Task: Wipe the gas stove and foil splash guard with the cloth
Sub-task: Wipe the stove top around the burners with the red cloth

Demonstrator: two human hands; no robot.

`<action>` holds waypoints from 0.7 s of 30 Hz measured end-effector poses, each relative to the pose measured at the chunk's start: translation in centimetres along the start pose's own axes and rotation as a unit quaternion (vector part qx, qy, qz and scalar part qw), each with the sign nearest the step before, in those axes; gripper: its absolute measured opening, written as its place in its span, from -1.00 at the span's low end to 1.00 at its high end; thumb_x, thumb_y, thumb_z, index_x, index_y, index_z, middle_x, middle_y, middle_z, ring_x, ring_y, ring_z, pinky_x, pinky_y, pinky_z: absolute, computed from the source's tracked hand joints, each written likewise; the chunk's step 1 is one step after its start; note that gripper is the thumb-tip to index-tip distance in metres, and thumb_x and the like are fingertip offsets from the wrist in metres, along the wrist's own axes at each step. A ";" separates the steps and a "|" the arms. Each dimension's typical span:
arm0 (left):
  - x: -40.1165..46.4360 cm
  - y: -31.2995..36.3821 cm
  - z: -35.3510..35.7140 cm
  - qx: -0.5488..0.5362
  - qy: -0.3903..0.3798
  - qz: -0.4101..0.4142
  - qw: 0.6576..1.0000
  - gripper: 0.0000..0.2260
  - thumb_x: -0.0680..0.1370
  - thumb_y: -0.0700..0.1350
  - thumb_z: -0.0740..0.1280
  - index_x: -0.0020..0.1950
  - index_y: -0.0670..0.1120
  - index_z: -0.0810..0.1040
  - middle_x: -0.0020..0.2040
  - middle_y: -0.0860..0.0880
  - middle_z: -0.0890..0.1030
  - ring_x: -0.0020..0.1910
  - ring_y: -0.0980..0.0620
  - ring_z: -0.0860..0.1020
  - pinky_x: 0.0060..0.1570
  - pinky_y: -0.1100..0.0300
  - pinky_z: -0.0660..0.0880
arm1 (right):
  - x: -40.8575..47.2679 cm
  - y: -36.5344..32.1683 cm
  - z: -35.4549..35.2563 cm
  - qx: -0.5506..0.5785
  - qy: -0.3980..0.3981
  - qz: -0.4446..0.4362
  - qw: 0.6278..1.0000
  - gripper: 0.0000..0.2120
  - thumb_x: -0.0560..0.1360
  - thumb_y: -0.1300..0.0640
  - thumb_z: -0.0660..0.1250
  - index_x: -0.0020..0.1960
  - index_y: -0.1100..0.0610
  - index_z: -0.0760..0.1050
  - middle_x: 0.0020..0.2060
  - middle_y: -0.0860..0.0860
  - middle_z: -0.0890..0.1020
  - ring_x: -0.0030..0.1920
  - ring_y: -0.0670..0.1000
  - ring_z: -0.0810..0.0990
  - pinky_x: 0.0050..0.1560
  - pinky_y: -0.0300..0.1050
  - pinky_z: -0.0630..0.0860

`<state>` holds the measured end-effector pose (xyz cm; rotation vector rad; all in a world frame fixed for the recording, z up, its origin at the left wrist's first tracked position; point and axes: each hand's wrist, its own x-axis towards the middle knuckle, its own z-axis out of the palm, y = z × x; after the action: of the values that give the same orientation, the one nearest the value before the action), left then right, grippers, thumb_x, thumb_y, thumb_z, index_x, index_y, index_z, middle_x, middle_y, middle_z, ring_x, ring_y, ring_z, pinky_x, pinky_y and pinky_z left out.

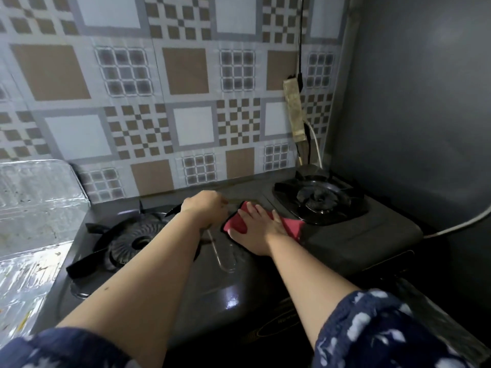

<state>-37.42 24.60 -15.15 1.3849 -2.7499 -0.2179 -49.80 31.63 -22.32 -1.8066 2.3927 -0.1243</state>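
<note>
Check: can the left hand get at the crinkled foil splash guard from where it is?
Probably yes. The left hand rests mid-stove, gripping something thin. The foil splash guard stands left of the stove, with only the left burner grate low between them, so a sideways sweep looks clear.

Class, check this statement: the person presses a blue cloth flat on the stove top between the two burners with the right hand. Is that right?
Not quite. The head view shows the cloth is red, not blue. The rest stands: the right hand presses it flat on the stove top, between the left burner and the right burner.
</note>
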 end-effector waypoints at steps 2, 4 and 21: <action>2.0 -1.0 -0.1 -0.014 0.014 0.004 1.000 -0.65 0.57 -0.09 0.16 0.33 0.12 0.47 0.31 -0.01 0.52 0.23 -0.06 0.51 0.11 0.06 0.50 | 2.4 0.7 -0.4 -0.003 0.001 0.022 1.000 -0.26 0.50 -0.36 -0.06 0.56 -0.01 -0.07 0.57 -0.01 -0.14 0.55 0.03 -0.16 0.50 0.16 -0.22; 3.8 -2.1 0.0 -0.024 0.022 0.007 0.999 -0.65 0.57 -0.08 0.15 0.34 0.12 0.46 0.32 0.01 0.52 0.25 -0.06 0.50 0.14 0.05 0.49 | 4.9 1.2 -0.8 -0.004 0.007 0.051 0.999 -0.26 0.50 -0.36 -0.06 0.56 -0.01 -0.07 0.57 -0.01 -0.14 0.55 0.04 -0.16 0.50 0.15 -0.22; 10.4 -4.8 1.2 -0.023 0.009 0.009 1.000 -0.68 0.53 -0.06 0.17 0.23 0.14 0.53 0.22 -0.01 0.58 0.18 -0.08 0.54 0.12 0.00 0.53 | 11.0 -2.1 -0.8 0.017 -0.016 0.175 0.984 -0.28 0.52 -0.35 -0.16 0.55 -0.04 -0.20 0.54 0.12 -0.24 0.48 0.32 -0.34 0.37 0.41 -0.39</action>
<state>-39.93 13.55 -17.16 1.3430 -2.7232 -0.2647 -50.85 20.50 -21.94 -1.3358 2.6202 -0.0960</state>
